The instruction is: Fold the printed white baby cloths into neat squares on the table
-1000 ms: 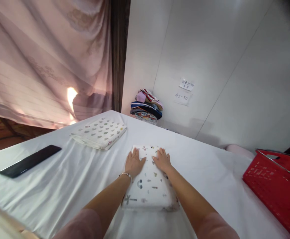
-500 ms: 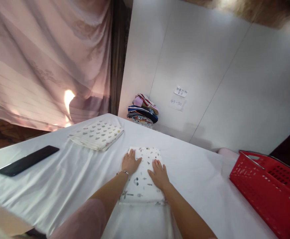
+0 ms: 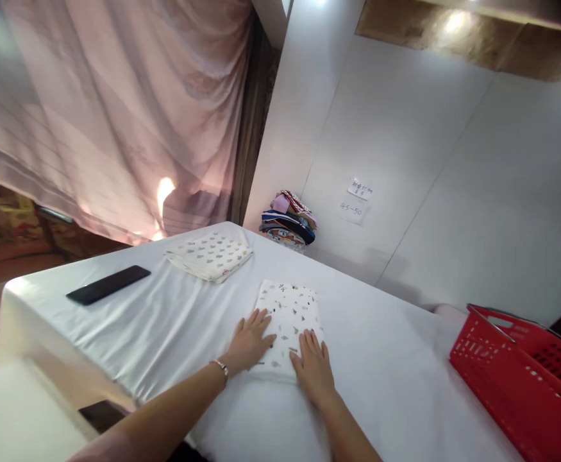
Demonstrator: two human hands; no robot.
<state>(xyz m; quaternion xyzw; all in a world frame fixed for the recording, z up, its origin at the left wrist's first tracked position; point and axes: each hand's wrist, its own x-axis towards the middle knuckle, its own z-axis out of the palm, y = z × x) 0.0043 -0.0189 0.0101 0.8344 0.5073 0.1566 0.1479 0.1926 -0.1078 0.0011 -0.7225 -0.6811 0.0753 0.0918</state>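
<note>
In the head view, two bare hands, two folded patterned cloths, two paper notes, one stack of folded fabrics, one black slab and one red basket can be counted.

The white folded cloth with small grey and dark motifs (image 3: 290, 311) lies at the lower centre of the frame, a flat, roughly rectangular bundle on the smooth white table covering (image 3: 381, 359). The left hand (image 3: 248, 343), with a silvery bracelet (image 3: 221, 370) at its wrist, rests palm down on the left edge; the right hand (image 3: 315, 367) rests on the lower right edge. Both are laid flat, fingers slightly parted and thumbs held out — neither grips the fabric — and they hide parts of those edges.

The second folded cloth, off-white with grey shapes (image 3: 213, 255), lies left of centre, well apart. The flat black rectangular slab (image 3: 109, 284) is further left. The red perforated plastic basket (image 3: 515, 391) fills the lower right. Beyond the table's far edge — near the centre — rises the multicoloured fabric stack (image 3: 288, 221), with the white handwritten notes (image 3: 353, 210) on the wall to its right.
</note>
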